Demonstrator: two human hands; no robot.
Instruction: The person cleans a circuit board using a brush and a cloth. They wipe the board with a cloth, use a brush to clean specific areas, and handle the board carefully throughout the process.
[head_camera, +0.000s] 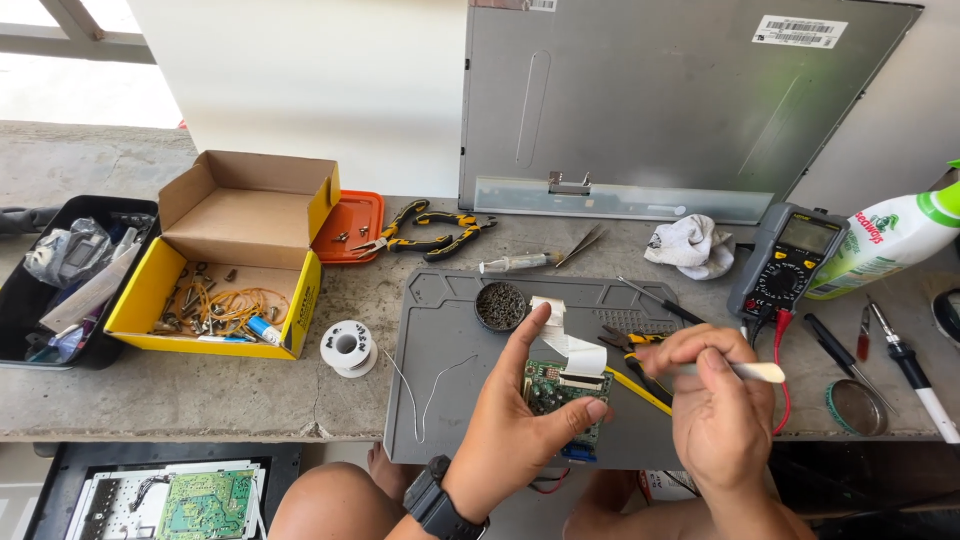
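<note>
Circuit board (560, 392), low centre of frame over the grey mat (440, 330), sits pinched between left hand (520, 420) thumb and fingers. Right hand (715, 400) fingers press together around a pale tool (762, 372). Work looks mid-step at the white ribbon cable (575, 350); next calls for a steady tip at its connector.

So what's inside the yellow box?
The open yellow box holds a tangle of orange wires, some small metal parts and a little white and blue tube. Its front wall and the wires hide whatever lies underneath.
</note>
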